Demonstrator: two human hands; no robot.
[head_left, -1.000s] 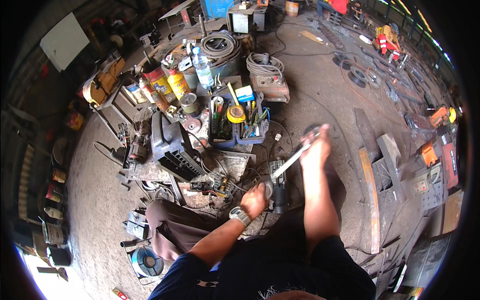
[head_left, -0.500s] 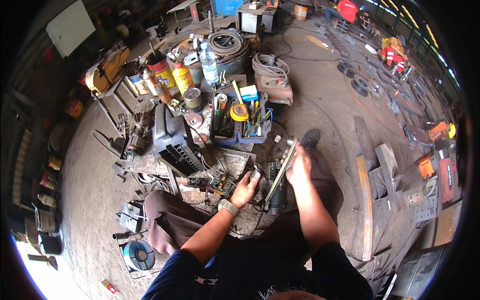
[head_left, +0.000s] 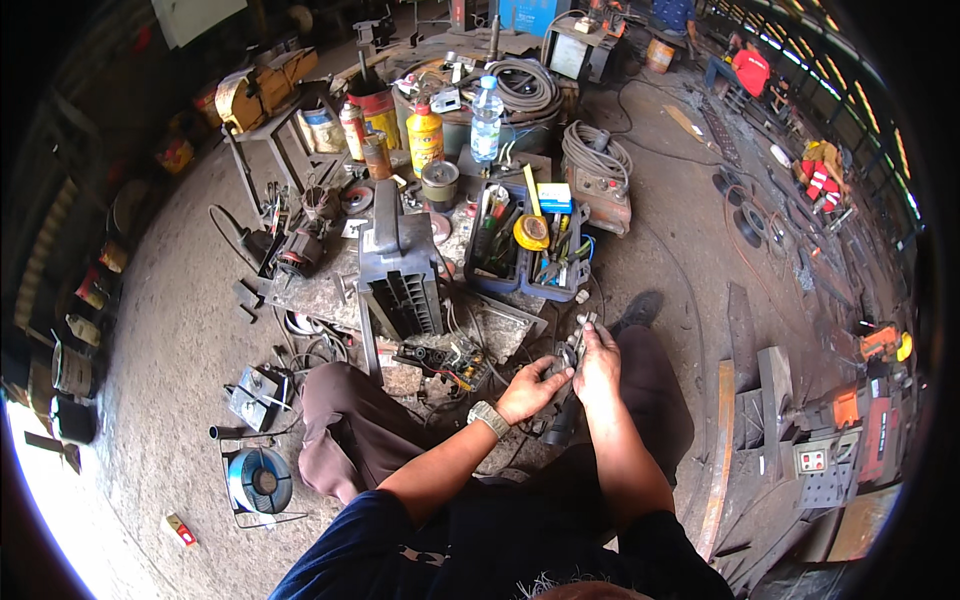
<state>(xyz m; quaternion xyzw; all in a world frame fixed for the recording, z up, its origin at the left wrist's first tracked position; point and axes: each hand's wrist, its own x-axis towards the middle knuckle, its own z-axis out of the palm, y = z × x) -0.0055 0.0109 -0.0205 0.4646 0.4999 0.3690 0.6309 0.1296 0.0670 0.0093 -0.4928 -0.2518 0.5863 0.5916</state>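
In front of my lap both hands are close together. My left hand (head_left: 532,390) is closed, thumb and fingers pinching a small dark metal part (head_left: 567,356). Right beside it, my right hand (head_left: 598,368) grips a silver metal tool (head_left: 586,320); its end shows above the fingers, the rest is hidden and its kind is unclear. Below the hands, a dark cylindrical body (head_left: 562,428) is partly covered by them. Left of my left hand lies an opened electrical unit (head_left: 455,365) with exposed wires and circuit parts, near a dark plastic housing with a handle (head_left: 400,270).
A toolbox (head_left: 508,285) holds hand tools and a yellow tape measure (head_left: 531,232). Behind it stand a water bottle (head_left: 487,125), a yellow bottle (head_left: 425,140) and coiled cable (head_left: 525,90). A wire spool (head_left: 260,480) sits at left, metal bars (head_left: 722,440) at right. Other people work far right.
My hands have come together; the right hand moved down toward the left. The long light-coloured strip seen along the right hand is now mostly hidden. The view has shifted, so the bench appears further right.
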